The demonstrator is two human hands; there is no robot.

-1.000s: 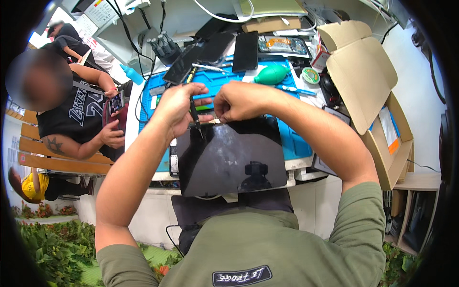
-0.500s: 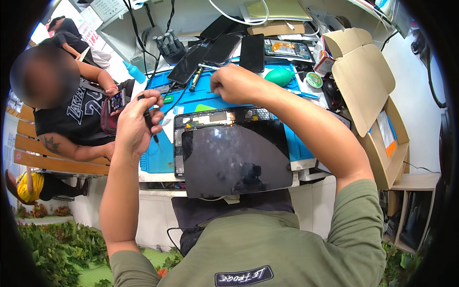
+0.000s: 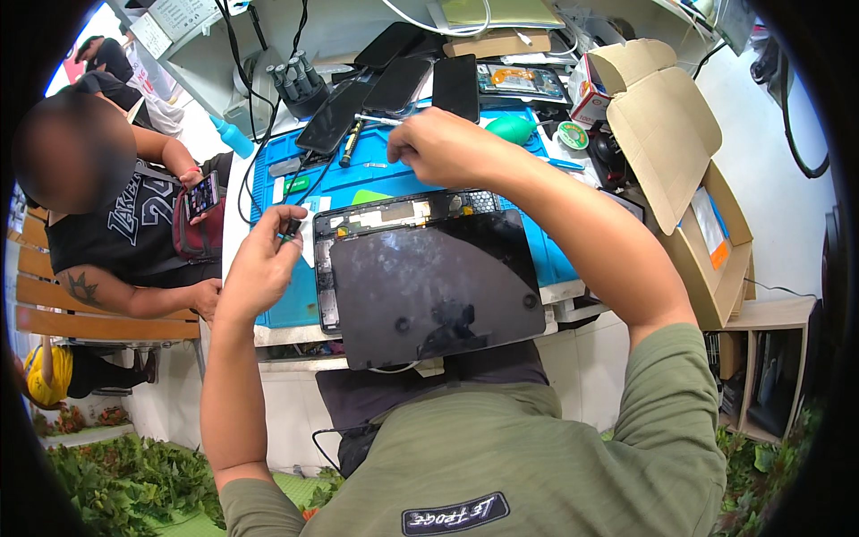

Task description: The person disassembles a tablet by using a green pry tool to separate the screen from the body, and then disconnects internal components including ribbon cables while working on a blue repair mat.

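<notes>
A large tablet (image 3: 326,268) lies before me on the blue work mat (image 3: 555,259), its inside bared along the far and left edges. The dark glossy screen panel (image 3: 429,295) rests shifted over it, overhanging the table's front edge. Left of the tablet, my left hand (image 3: 264,268) is closed in a pinch on a slim black pen-like tool (image 3: 291,229), mostly hidden by the fingers. My right hand (image 3: 438,148) hovers beyond the tablet with fingers curled; what they hold, if anything, is hidden. Near its fingertips are a thin metal tool (image 3: 379,119) and a screwdriver (image 3: 352,143).
Several phones (image 3: 398,85) lie at the back beside a holder of screwdrivers (image 3: 297,79). A green air blower (image 3: 511,131) and solder reel (image 3: 572,135) sit right of them. An open cardboard box (image 3: 707,251) stands right. A seated person (image 3: 107,219) holds a phone at left.
My left hand has turned and its fingers have drawn together, so the black tool shows less. My right hand stays beyond the tablet. The whole view has shifted slightly.
</notes>
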